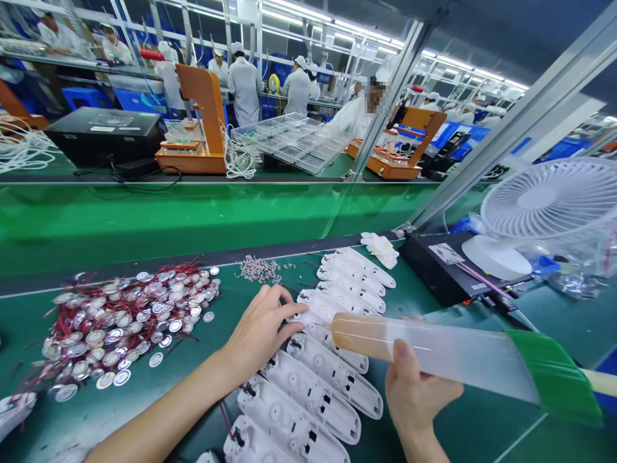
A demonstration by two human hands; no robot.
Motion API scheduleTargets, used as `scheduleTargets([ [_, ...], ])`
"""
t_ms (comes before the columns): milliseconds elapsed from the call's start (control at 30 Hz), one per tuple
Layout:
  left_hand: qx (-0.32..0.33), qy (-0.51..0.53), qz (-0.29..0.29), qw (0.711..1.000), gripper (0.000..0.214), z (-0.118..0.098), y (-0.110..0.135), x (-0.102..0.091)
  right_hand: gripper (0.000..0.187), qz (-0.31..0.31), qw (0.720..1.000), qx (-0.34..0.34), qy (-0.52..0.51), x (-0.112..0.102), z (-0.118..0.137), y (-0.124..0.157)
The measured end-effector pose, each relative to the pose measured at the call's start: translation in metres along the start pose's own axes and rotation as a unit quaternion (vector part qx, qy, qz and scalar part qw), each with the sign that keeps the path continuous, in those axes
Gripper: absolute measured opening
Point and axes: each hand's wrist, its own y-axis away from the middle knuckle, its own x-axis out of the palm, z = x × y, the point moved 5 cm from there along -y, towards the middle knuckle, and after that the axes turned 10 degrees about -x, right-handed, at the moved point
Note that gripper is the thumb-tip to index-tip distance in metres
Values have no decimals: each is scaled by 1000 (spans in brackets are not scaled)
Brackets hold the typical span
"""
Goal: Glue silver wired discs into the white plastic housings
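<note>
My right hand (417, 392) is wrapped round a large glue syringe (453, 350), a translucent barrel with amber paste at its front and green tape near its rear. Its tip points left, down at one white plastic housing (354, 357) in the row. My left hand (270, 321) has thumb and index finger closed on the left end of that housing. Several more white housings (308, 405) lie side by side, open side up, with black parts and red wires. To the left is a heap of round metal discs with red wires (130, 315).
Small metal parts (260, 269) lie in a pile behind my left hand. A white cloth-like item (380, 249) sits beyond the row. At right, a white fan (544, 199) stands by a black box (448, 267). A green conveyor (193, 209) crosses behind; people in white work beyond.
</note>
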Motion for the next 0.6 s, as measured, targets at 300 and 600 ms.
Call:
scheduleTargets([
  [300,2,-1,4,1000,23,0,0,0,25,29,997,-70,5,9,19,-5],
  [600,13,-7,-1,1000,23,0,1,1,26,40,993,-101,36,10,23,-6],
])
